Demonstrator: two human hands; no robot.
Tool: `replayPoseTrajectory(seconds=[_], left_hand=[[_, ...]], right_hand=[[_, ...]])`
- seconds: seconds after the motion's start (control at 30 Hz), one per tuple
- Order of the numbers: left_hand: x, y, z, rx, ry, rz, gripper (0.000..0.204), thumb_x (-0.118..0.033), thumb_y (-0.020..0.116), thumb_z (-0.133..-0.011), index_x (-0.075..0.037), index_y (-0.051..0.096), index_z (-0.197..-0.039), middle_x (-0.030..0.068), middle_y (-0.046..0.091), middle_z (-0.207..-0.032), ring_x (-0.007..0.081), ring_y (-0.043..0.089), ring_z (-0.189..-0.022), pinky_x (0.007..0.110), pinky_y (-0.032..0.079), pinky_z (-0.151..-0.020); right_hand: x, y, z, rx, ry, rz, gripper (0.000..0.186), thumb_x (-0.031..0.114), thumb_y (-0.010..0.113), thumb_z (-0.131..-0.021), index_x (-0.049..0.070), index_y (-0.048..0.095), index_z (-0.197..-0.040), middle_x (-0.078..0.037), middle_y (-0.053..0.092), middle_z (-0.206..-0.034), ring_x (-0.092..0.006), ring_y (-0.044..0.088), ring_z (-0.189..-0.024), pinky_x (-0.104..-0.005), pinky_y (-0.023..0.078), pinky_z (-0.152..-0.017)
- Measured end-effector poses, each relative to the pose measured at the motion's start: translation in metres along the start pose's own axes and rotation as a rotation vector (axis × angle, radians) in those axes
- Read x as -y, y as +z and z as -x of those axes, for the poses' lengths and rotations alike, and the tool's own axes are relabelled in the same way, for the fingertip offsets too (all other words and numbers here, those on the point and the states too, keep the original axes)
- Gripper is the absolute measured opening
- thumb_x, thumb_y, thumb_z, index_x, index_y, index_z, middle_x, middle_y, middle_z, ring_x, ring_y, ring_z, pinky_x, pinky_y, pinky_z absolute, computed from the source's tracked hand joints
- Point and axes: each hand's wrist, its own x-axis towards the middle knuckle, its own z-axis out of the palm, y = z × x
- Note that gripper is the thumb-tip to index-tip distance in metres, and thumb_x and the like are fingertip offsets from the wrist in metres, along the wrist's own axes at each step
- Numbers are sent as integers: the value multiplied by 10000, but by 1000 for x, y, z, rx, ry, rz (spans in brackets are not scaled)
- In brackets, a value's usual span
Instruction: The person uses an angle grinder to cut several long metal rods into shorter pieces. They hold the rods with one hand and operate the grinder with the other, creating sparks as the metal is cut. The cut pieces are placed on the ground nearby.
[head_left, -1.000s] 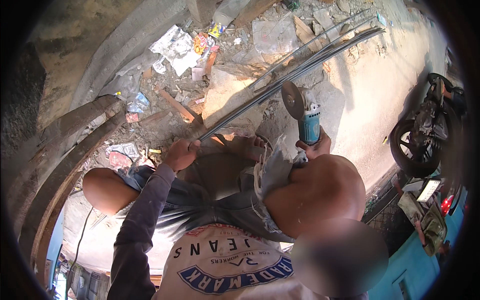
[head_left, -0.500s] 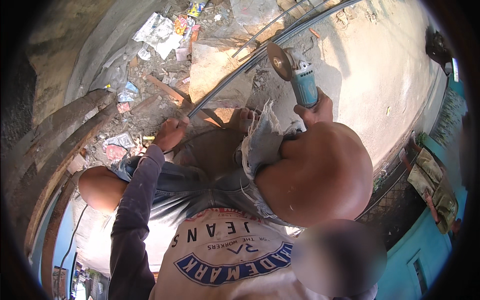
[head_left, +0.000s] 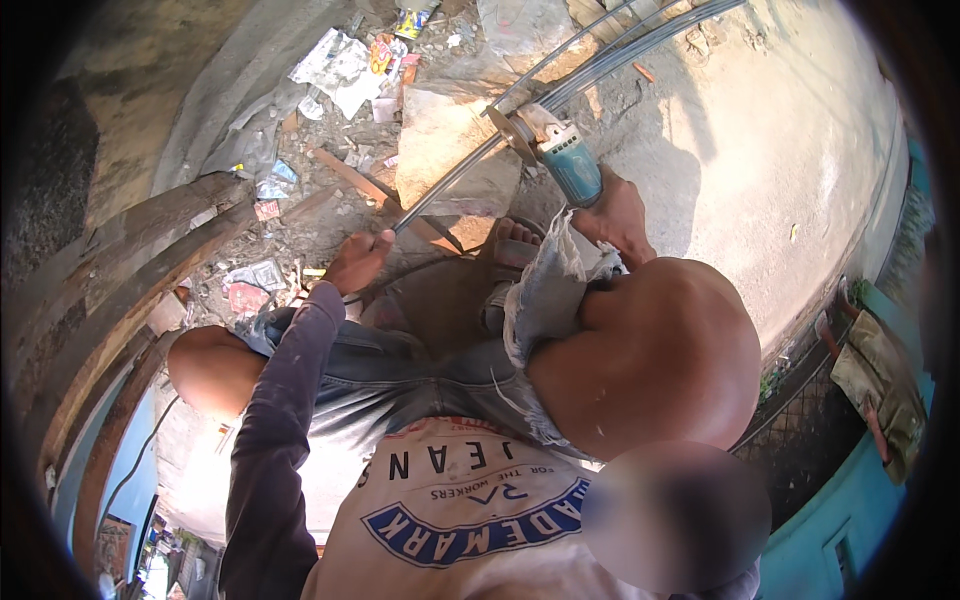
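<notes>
Thin grey metal rods (head_left: 452, 176) run diagonally from my left hand toward the far right. My left hand (head_left: 358, 262) is closed around their near end. In my right hand (head_left: 616, 214) is a teal angle grinder (head_left: 572, 170), gripped by its body. The grinder's brown round disc (head_left: 512, 136) stands edge-on across the rods; whether it bites into them I cannot tell. Under the rods lies a flat pale slab (head_left: 440, 135). My sandalled foot (head_left: 515, 245) rests between the hands, close to the slab.
Crumpled paper and wrappers (head_left: 340, 72) litter the rubble beyond the rods. A narrow wooden strip (head_left: 350, 180) lies near the slab. Long wooden beams (head_left: 120, 265) stand at the left. Far right, a person in olive clothing (head_left: 880, 385) is beside a teal wall.
My right hand has brought the grinder left and slightly down, so its disc is now at the rods instead of apart from them. My left hand keeps its hold.
</notes>
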Motion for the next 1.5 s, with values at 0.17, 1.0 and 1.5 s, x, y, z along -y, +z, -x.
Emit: replayPoseTrajectory(seconds=[0.17,1.0,1.5], left_hand=[[-6,0,5,-21,-40,-16,719,-576,504,-1137,66,722,-896,337,725,-911,523,740,-978,586,539,-915],[-3,9,8,-111,40,16,704,-574,503,-1146,53,678,-877,270,650,-782,443,683,-796,569,513,-798],[-19,14,15,-177,-9,35,636,-545,578,-1118,50,769,-997,312,723,-888,482,743,-911,564,549,-875]], right_hand=[[10,-7,-3,27,-36,64,571,331,829,-724,-26,712,-1153,-294,783,-929,-490,774,-894,-555,603,-856],[3,14,-7,-11,8,99,576,348,868,-783,16,705,-1225,-284,799,-1042,-498,768,-1024,-563,600,-901],[9,2,-8,13,-34,105,572,361,850,-731,-19,723,-1139,-283,790,-986,-492,765,-977,-544,595,-865]])
